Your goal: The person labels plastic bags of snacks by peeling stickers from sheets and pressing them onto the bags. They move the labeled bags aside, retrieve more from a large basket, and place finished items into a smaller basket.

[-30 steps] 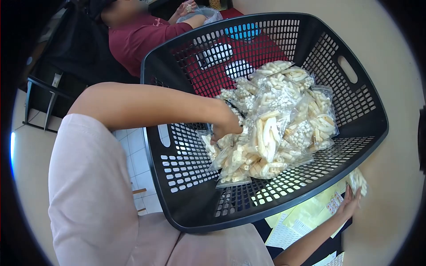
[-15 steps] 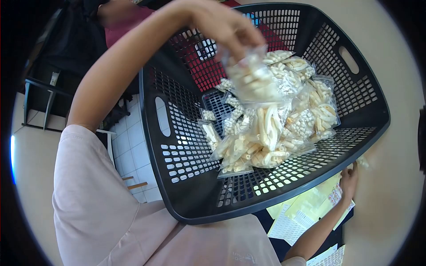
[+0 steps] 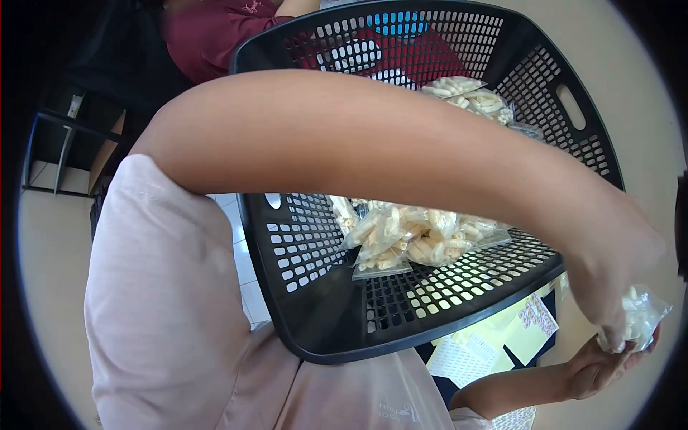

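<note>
A black perforated basket (image 3: 315, 315) holds several clear bags of pale, stick-like and rounded pieces (image 3: 430, 240). My left arm stretches across the basket, hiding part of the bags. Beyond its right rim, my left hand (image 3: 620, 279), partly blurred, has its fingers closed around a clear plastic bag (image 3: 641, 315) with pale contents. My right hand (image 3: 609, 367) is just below, palm turned up and fingers curled against the underside of the same bag.
Yellow sheets and printed label sheets (image 3: 473, 355) lie on a dark surface below the basket. A beige surface (image 3: 573, 412) runs along the right side. Another person in a dark red shirt (image 3: 215, 36) is behind the basket. A dark metal frame (image 3: 57, 154) stands at the left.
My left hand has moved from above the basket's bags to beyond its right rim. My right hand has shifted right and down, and both hands now meet at a bag.
</note>
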Available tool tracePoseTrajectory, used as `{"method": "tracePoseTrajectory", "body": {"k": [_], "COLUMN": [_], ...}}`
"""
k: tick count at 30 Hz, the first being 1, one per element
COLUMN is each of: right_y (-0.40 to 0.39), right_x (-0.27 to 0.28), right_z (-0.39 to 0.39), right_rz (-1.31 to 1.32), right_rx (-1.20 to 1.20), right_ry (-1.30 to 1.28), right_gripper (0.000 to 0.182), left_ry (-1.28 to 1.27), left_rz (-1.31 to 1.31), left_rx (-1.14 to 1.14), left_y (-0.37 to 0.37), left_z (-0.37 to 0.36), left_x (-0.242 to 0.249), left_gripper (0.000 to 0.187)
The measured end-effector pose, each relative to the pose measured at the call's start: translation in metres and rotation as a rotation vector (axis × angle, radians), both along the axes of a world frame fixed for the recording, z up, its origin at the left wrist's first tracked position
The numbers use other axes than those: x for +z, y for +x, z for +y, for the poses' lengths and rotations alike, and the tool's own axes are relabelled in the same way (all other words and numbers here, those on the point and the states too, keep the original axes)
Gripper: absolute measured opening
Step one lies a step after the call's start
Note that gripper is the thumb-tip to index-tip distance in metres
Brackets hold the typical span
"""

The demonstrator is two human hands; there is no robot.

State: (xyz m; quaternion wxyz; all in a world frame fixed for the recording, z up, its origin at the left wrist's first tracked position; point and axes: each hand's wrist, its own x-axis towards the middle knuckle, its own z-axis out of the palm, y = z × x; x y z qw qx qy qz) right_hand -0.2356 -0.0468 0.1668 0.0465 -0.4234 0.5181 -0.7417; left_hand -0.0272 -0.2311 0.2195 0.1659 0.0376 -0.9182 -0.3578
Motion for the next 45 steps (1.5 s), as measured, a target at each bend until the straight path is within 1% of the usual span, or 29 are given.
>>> {"method": "tracePoseTrajectory", "body": {"k": [1,2,4,6,8,9,11,13,15,17,18,20,21,22,23,24,25,26,27,28,30,32,36,38,39,41,42,43,45], "right_y": [-0.021,-0.044,-0.083,-0.097,-0.113,-0.122,-0.126,-0.126,-0.127,-0.124,-0.125,-0.127,-0.136,-0.154,-0.163,-0.161,-0.162,-0.162,-0.163,-0.169,-0.164,-0.128,-0.108,-0.102,-0.099,-0.091,-0.088,-0.085,-0.085], "right_x": [-0.007,-0.018,-0.051,-0.085,-0.121,-0.141,-0.17,-0.192,-0.203,-0.205,-0.207,-0.216,-0.225,-0.237,-0.244,-0.241,-0.236,-0.235,-0.236,-0.239,-0.235,-0.203,-0.195,-0.197,-0.195,-0.192,-0.193,-0.194,-0.199], "right_z": [0.011,0.018,0.026,0.021,0.009,0.003,-0.008,-0.011,-0.009,-0.011,-0.014,-0.02,-0.021,-0.021,-0.022,-0.025,-0.028,-0.029,-0.03,-0.029,-0.032,-0.04,-0.035,-0.03,-0.027,-0.022,-0.021,-0.019,-0.016], "right_rz": [-0.073,-0.074,-0.09,-0.203,-0.351,-0.372,-0.394,-0.399,-0.405,-0.366,-0.366,-0.333,-0.338,-0.155,0.034,0.033,0.108,0.185,0.183,0.168,0.147,-0.357,-0.361,-0.411,-0.412,-0.433,-0.435,-0.459,-0.48], "right_rx": [0.068,0.066,-0.23,-0.338,-0.435,-0.437,-0.416,-0.418,-0.425,-0.44,-0.441,-0.456,-0.456,-0.529,-0.595,-0.59,-0.603,-0.613,-0.608,-0.58,-0.553,-0.189,-0.042,0.059,0.055,0.051,0.048,0.013,-0.027], "right_ry": [-0.041,-0.038,0.189,0.38,0.425,0.423,0.429,0.417,0.401,0.452,0.45,0.459,0.456,0.591,0.721,0.721,0.884,1.048,1.048,1.039,1.028,0.631,0.499,0.399,0.398,0.384,0.381,0.367,0.361], "right_gripper": [0.053,0.053,0.049,0.048,0.052,0.054,0.058,0.059,0.058,0.062,0.062,0.058,0.058,0.056,0.055,0.055,0.055,0.055,0.055,0.055,0.056,0.06,0.062,0.064,0.064,0.06,0.06,0.058,0.057], "left_ry": [-0.023,-0.045,0.042,0.054,-0.372,-0.372,-0.562,-0.33,-0.36,-0.368,-0.369,-0.209,-0.274,-0.342,-0.291,-0.239,-0.238,-0.229,-0.221,-0.222,-0.38,-0.434,-0.524,-0.493,-0.58,-0.381,-0.291,-0.101,0.167], "left_rz": [0.031,0.06,-0.27,-0.439,-0.1,-0.097,-0.48,-0.95,-1.124,-1.602,-1.602,-1.456,-1.443,-1.345,-1.276,-1.204,-1.208,-1.323,-1.438,-1.44,-1.636,-1.756,-1.824,-1.889,-1.865,-1.7,-1.413,-1.045,-0.455], "left_rx": [-0.005,-0.012,-0.232,-0.279,-0.308,-0.304,-0.24,-0.243,-0.23,-0.274,-0.274,-0.242,-0.191,-0.158,-0.117,-0.075,-0.07,-0.138,-0.208,-0.206,-0.282,-0.269,-0.38,-0.509,-0.675,-0.177,-0.074,-0.002,-0.15], "left_y": [0.024,0.021,0.041,0.057,0.071,0.076,0.082,0.083,0.102,0.103,0.104,0.105,0.097,0.09,0.083,0.077,0.074,0.072,0.072,0.078,0.098,0.117,0.14,0.143,0.132,0.105,0.096,0.09,0.068], "left_z": [-0.001,-0.003,-0.025,-0.023,-0.019,-0.019,-0.024,-0.039,-0.047,-0.055,-0.062,-0.074,-0.079,-0.081,-0.084,-0.086,-0.088,-0.091,-0.092,-0.093,-0.094,-0.101,-0.126,-0.141,-0.137,-0.127,-0.122,-0.112,-0.078], "left_x": [-0.002,-0.005,-0.025,-0.071,-0.125,-0.131,-0.128,-0.109,-0.109,-0.113,-0.115,-0.112,-0.11,-0.105,-0.1,-0.098,-0.101,-0.11,-0.119,-0.13,-0.156,-0.179,-0.218,-0.232,-0.219,-0.167,-0.148,-0.133,-0.132], "left_gripper": [0.033,0.033,0.031,0.027,0.035,0.035,0.045,0.049,0.048,0.044,0.044,0.041,0.039,0.037,0.038,0.038,0.038,0.045,0.053,0.053,0.071,0.085,0.082,0.069,0.057,0.058,0.046,0.035,0.029]}}
